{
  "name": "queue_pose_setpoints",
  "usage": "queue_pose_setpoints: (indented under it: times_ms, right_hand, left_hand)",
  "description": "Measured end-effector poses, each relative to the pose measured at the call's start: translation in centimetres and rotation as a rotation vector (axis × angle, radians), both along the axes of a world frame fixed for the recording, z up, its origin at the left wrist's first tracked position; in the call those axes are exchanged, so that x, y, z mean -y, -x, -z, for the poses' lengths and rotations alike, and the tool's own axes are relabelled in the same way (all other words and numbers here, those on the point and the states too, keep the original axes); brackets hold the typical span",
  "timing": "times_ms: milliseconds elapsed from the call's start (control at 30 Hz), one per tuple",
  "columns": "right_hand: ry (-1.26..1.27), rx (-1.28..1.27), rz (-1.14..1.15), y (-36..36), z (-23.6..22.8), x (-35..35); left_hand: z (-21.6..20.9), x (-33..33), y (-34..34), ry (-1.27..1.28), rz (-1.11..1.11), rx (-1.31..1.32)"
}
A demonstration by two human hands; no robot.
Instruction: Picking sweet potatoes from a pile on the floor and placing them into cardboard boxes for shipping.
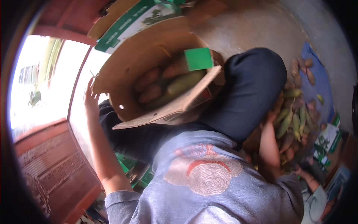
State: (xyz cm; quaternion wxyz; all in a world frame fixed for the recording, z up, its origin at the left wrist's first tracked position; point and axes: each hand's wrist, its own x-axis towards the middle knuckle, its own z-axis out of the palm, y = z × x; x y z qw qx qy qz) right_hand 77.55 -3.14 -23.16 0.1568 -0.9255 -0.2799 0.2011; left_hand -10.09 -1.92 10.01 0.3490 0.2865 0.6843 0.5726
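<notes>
Two bare forearms reach out to either side of a grey shirt (190, 149), over dark trousers (255, 80) with bent knees. Between the legs sits an open cardboard box (138, 63), its near flap (186, 95) slanting up toward the right corner, where a bright green panel (198, 59) stands. Inside, against the near edge, lie several reddish-brown oblong vegetables (151, 93) and a longer green one (182, 84), to the right of the left hand and left of the right hand.

The right hand (274, 110) is beyond the right knee, at the left edge of a heap of vegetables (294, 119), green ear-shaped and brownish; its fingers are partly hidden, so I cannot tell how far open they are or whether they hold anything. The left hand (91, 99) is raised beside the box's left edge, fingers part-straightened and slightly apart; whether they grip the cardboard cannot be told.

Farther out, a blue sheet (324, 82) carries more brown vegetables (304, 67) near its left edge. At the far side of the box is green-and-white printed cardboard (126, 26).
</notes>
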Motion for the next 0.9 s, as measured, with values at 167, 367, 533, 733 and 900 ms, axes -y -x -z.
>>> queue_pose_setpoints:
  times_ms: [167, 367, 533, 733, 900]
  right_hand:
    - [-0.843, -0.253, -0.192, 7.0, -27.2, -15.0]
    - [-0.780, -0.468, -1.285, 26.7, -47.0, -16.8]
    - [-0.459, -0.025, -2.144, 38.3, -46.2, -15.1]
    - [-0.449, 0.180, -2.336, 42.1, -42.3, -15.8]
    - [-0.521, 0.318, -2.332, 45.7, -44.1, -15.0]
  left_hand:
    - [-7.9, 2.6, -4.5, -0.030, 0.201, -0.261]
    - [-14.3, -3.7, -4.8, 0.035, 0.481, -0.708]
    - [-11.2, -7.9, -5.0, 0.357, 0.732, -1.142]
    - [-8.7, -7.6, -5.2, 0.521, 0.639, -1.273]
    - [-9.6, -6.5, -3.5, 0.420, 0.652, -1.348]
